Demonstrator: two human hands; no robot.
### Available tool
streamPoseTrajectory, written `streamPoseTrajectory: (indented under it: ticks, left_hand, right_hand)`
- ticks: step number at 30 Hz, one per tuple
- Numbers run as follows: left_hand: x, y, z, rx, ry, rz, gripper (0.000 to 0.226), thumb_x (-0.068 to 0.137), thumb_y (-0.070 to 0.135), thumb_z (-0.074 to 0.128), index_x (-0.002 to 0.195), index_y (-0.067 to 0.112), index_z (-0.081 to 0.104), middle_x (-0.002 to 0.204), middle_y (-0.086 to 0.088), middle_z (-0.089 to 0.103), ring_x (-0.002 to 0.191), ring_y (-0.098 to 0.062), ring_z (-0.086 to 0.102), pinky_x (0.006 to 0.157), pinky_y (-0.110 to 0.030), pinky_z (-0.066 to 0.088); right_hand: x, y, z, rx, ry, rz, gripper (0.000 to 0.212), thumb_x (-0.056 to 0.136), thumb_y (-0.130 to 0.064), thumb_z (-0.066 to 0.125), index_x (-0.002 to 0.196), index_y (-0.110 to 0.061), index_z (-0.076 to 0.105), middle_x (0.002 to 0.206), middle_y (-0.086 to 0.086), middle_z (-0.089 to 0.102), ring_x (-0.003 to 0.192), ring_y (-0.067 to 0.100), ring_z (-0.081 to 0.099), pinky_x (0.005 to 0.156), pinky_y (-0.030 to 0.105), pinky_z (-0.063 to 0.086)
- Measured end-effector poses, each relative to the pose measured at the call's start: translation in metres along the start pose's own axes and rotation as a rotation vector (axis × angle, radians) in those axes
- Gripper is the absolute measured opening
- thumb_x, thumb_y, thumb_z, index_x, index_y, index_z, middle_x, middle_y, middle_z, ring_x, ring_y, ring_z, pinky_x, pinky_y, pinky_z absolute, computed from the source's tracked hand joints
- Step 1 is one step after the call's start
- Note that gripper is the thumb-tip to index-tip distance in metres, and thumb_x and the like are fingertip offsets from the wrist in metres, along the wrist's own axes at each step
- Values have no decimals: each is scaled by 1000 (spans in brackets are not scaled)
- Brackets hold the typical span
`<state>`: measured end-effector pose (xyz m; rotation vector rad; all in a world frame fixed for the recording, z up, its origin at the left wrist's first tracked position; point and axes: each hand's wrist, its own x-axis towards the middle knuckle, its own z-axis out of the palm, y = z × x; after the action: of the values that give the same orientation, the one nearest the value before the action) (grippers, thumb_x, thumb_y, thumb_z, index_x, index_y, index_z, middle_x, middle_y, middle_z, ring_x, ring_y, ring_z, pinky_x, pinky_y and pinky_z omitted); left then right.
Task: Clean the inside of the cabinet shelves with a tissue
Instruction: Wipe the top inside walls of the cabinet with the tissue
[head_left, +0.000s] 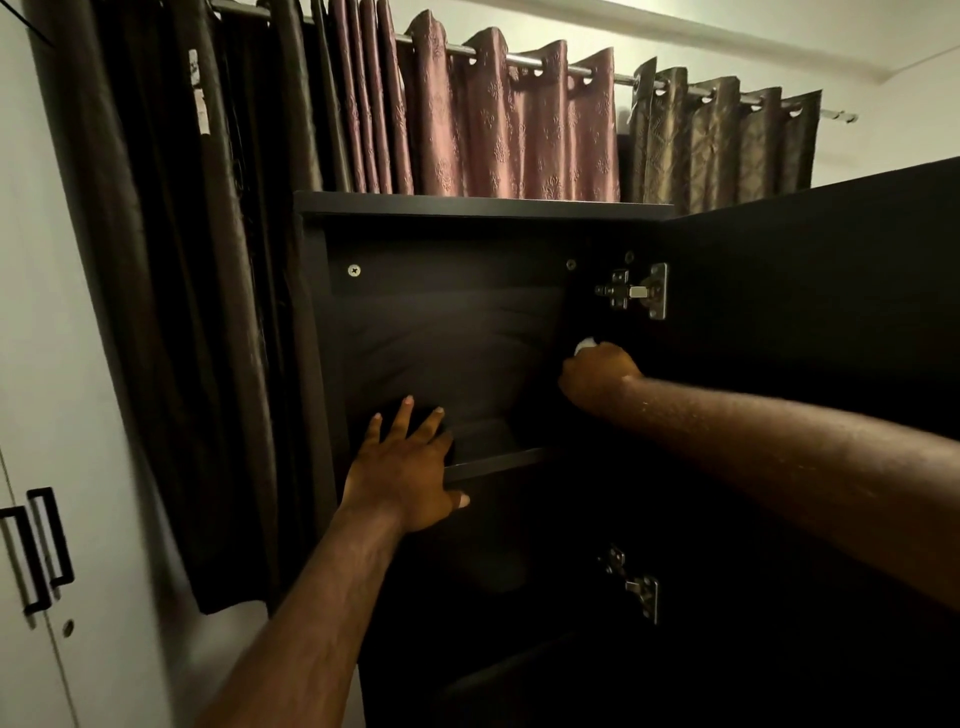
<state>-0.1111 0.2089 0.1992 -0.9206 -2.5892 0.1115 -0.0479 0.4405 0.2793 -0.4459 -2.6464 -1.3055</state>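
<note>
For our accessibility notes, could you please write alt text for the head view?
A person's right hand grips a white tissue at the right inner wall of an open dark cabinet, below the upper hinge. The left hand rests, fingers spread, on the shelf edge; curtains hang behind.

Dark cabinet shelf (498, 461), left hand (402, 475) spread flat on its front edge

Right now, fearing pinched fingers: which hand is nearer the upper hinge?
Right. The right hand, holding the tissue, is below the upper hinge; the left hand rests on the shelf edge, lower left.
</note>
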Motion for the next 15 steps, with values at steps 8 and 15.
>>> streamPoseTrajectory:
  ticks: [8, 15]
  left_hand:
    - [0, 2, -1, -12, -2, -6, 87, 84, 71, 52, 155, 32, 21, 166, 9, -7, 150, -27, -20, 122, -55, -2]
    - [-1, 2, -3, -27, -19, -9, 89, 84, 71, 53, 156, 32, 18, 166, 10, -3, 151, -26, -17, 123, -53, -2]
  right_hand:
    - [-11, 15, -20, -23, 274, -43, 18, 98, -24, 52, 108, -26, 67, 109, -2, 68, 103, 25, 66, 74, 33, 43]
    - [-18, 80, -44, -62, 552, 228, 22, 94, -24, 52, 92, -21, 74, 90, 0, 69, 91, 26, 61, 63, 30, 40]
